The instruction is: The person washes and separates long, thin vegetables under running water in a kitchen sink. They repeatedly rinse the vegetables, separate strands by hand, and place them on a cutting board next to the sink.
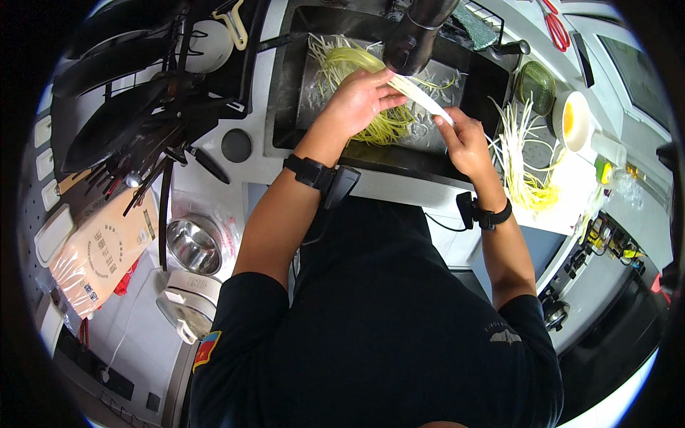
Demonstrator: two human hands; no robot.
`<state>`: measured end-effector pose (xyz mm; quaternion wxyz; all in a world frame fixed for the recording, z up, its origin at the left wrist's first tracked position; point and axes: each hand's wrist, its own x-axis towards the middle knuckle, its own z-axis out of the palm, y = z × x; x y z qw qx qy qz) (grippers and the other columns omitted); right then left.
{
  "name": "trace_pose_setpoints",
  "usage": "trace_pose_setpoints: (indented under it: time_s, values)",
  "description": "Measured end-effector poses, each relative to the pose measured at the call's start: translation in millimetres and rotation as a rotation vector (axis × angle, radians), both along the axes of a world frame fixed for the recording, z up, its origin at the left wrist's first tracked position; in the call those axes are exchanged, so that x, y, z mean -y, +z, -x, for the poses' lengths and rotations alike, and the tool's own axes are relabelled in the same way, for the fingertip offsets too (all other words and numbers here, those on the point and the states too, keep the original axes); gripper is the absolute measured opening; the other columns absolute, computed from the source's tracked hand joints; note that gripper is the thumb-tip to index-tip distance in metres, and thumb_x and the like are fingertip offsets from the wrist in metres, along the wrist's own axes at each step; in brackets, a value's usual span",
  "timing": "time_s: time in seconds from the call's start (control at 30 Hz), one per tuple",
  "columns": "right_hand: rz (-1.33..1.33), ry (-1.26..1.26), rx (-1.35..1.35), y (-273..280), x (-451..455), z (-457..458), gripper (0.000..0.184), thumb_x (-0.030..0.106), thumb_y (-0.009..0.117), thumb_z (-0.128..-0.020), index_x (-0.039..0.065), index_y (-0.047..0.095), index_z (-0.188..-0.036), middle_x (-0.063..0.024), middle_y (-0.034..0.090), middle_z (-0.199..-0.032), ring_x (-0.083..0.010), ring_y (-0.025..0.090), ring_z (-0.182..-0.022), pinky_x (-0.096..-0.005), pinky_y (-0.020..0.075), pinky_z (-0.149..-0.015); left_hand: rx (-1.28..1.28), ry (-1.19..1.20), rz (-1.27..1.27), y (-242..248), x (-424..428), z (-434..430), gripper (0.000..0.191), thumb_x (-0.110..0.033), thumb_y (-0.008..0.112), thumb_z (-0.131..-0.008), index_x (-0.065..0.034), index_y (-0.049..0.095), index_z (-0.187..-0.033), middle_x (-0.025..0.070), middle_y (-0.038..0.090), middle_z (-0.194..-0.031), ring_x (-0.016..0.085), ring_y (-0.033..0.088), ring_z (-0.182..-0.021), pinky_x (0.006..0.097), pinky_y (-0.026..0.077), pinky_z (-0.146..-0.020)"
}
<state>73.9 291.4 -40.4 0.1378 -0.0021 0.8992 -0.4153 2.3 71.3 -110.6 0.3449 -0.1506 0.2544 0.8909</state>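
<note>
A bundle of pale leafy stalks (420, 97), white at one end and yellow-green at the other, stretches between my hands below the dark faucet (411, 48). My right hand (464, 139) grips its white end over the sink's right front part. My left hand (366, 99) supports the bundle's middle with thumb and bent fingers, close beside the faucet head. Under them, more yellow-green stalks (388, 128) lie in the dark sink (348, 156), with loose white scraps around. To the right, another heap of white and yellow stalks (522, 176) rests on the counter.
Left of the sink are a black round lid (236, 145), a black-handled knife (210, 165), a steel bowl (193, 246) and a rack of black pans (120, 120). At right stand a green basket (535, 88) and a cream bowl (575, 121). Red-handled scissors (556, 32) lie behind.
</note>
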Motion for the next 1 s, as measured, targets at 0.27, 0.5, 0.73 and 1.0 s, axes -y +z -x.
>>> trace_pose_setpoints:
  time_s: [0.27, 0.5, 0.73, 1.0]
  values:
    - [0.116, -0.051, 0.054, -9, -2, 1, 0.025, 0.025, 0.06, -0.099, 0.0, 0.064, -0.098, -0.0078, 0.051, -0.057, -0.0154, 0.046, -0.05, -0.0319, 0.0376, -0.051, -0.027, 0.021, -0.069, 2, -1, 4, 0.03, -0.026, 0.053, -0.098, 0.0001, 0.067, -0.104, 0.0201, 0.066, -0.116, 0.032, 0.061, -0.113, 0.0447, 0.05, -0.101]
    - [0.113, -0.039, 0.016, -13, -5, -1, 0.022, 0.024, 0.061, -0.099, 0.002, 0.065, -0.1, -0.0077, 0.053, -0.059, -0.0159, 0.046, -0.05, -0.0316, 0.0378, -0.05, -0.04, 0.049, -0.156, -3, -1, 2, 0.034, -0.028, 0.049, -0.1, 0.0004, 0.064, -0.111, 0.0221, 0.064, -0.119, 0.035, 0.06, -0.115, 0.047, 0.048, -0.103]
    - [-0.344, 0.178, -0.559, -18, 13, 14, 0.026, 0.024, 0.07, -0.088, 0.014, 0.071, -0.112, -0.0072, 0.057, -0.069, -0.0278, 0.059, -0.061, -0.0375, 0.0455, -0.052, 0.045, -0.115, 0.138, -3, -12, -8, 0.025, -0.023, 0.063, -0.096, -0.0005, 0.061, -0.106, 0.0157, 0.067, -0.105, 0.027, 0.068, -0.095, 0.0365, 0.058, -0.086]
    - [0.142, -0.102, -0.062, -20, -2, 16, 0.028, 0.024, 0.074, -0.089, 0.009, 0.073, -0.113, -0.0052, 0.071, -0.083, -0.0109, 0.058, -0.066, -0.0251, 0.0469, -0.063, -0.069, 0.038, 0.143, -12, 14, 6, 0.013, -0.009, 0.066, -0.092, -0.0022, 0.063, -0.102, 0.0145, 0.068, -0.101, 0.027, 0.067, -0.099, 0.0415, 0.057, -0.092]
